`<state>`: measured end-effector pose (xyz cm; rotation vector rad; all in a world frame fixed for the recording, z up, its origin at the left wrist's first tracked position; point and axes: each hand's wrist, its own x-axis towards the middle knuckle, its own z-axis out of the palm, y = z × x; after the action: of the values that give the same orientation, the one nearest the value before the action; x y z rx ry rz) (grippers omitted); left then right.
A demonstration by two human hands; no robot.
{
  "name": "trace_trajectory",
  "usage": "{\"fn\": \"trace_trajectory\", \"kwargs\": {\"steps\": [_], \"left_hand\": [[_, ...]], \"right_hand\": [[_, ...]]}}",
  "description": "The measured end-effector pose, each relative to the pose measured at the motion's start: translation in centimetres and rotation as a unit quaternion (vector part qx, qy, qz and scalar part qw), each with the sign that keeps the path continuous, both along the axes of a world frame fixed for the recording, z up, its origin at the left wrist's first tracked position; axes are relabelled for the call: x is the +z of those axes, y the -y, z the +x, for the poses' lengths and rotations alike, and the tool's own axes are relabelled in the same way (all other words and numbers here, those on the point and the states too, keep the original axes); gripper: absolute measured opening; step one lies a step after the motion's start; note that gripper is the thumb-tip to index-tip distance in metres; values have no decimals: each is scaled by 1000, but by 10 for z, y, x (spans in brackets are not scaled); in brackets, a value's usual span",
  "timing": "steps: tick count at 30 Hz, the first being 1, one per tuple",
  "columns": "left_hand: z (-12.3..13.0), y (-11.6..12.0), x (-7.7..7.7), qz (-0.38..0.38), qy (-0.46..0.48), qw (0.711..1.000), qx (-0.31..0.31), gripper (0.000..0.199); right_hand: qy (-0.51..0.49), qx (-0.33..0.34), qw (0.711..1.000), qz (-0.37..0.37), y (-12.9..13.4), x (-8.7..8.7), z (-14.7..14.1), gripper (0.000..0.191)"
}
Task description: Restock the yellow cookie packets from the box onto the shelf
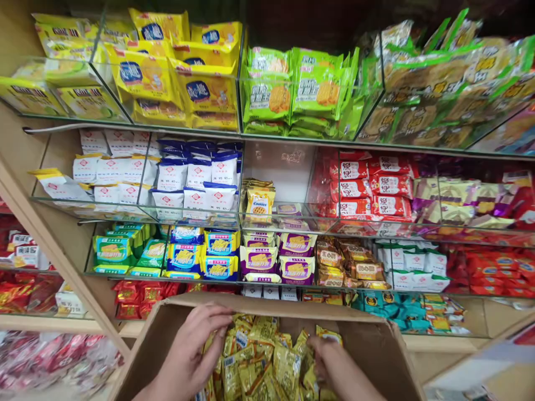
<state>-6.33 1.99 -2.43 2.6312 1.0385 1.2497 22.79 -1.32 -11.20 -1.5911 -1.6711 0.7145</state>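
Observation:
A cardboard box (382, 356) stands open below the shelves, with many small gold cookie packets (261, 356) heaped loosely inside. My left hand (194, 345) is over the left part of the heap, its fingers stretched out and slightly bent, with no packet visible in it. On the right side of the box, my right hand (334, 362) has its fingers curled at a gold packet's edge; its fingertips are partly hidden. Above the box, a short row of yellow "Cookies" packets (259, 204) stands upright at the left of a glass shelf compartment.
Glass dividers and front lips edge the shelf compartments. White-and-blue packets (196, 181) lie left of the cookie row, and red packets (371, 186) lie to its right. Yellow (144, 78) and green biscuit packs (320, 83) fill the upper shelf. Purple soda biscuits (296, 259) sit below.

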Motion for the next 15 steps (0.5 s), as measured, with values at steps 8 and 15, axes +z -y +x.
{"fn": "trace_trajectory", "kwargs": {"steps": [8,15], "left_hand": [[81,33,-1,-365,155,916,-69,44],[108,26,-11,-441,299,845,-47,34]], "right_hand": [[-247,10,968,-33,18,99,-23,25],[-277,-129,951,51,13,81,-58,28]]}}
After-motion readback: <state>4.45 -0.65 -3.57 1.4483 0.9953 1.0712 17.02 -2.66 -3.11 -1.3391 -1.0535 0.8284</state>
